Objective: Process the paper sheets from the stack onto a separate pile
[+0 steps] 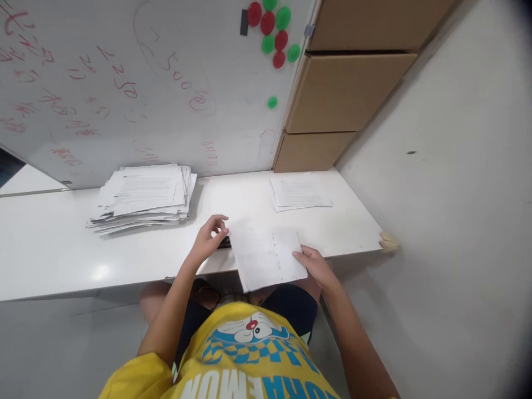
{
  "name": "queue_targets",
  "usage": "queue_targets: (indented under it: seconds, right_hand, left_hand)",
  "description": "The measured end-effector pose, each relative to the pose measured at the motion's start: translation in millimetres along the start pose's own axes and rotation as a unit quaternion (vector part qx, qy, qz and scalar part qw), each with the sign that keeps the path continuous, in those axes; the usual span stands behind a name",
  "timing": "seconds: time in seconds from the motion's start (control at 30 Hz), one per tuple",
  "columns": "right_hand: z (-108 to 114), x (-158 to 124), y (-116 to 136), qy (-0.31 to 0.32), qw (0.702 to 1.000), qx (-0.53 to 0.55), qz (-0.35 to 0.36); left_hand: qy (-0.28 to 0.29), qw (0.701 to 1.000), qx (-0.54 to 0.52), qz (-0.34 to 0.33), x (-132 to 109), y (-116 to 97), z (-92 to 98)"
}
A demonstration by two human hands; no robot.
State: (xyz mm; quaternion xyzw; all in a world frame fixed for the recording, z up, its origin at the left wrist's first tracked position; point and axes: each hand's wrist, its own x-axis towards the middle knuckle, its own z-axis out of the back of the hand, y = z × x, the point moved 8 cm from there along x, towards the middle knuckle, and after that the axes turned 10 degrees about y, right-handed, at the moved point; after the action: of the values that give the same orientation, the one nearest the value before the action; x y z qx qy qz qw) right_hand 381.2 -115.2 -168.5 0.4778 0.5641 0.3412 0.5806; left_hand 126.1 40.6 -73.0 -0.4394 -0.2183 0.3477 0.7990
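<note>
My right hand (pixel 312 262) pinches the right edge of a printed paper sheet (pixel 266 256) that hangs over the front edge of the white table (pixel 54 249). My left hand (pixel 211 236) sits at the sheet's upper left corner with its fingers curled around a small dark object (pixel 225 242), maybe a stapler or clip; most of it is hidden. The sheet is motion-blurred.
A thick, untidy stack of printed papers (pixel 143 195) lies at the back left of the table. A thin pile of sheets (pixel 300 192) lies at the back right. A whiteboard with red writing and magnets (pixel 274 33) stands behind. Cardboard boxes (pixel 349 88) are stacked at the right.
</note>
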Motion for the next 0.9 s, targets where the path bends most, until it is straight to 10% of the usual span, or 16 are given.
queue_targets:
  seconds: [0.27,0.9]
  right_hand:
    - [-8,7,-25,0.007,0.999,0.022,-0.040]
    - [-19,-3,-14,0.016,0.998,-0.041,-0.048]
  left_hand:
    - [0.158,0.917,0.361,-0.062,-14,31,-27.5]
    - [0.132,0.906,0.387,-0.107,-14,32,-33.6]
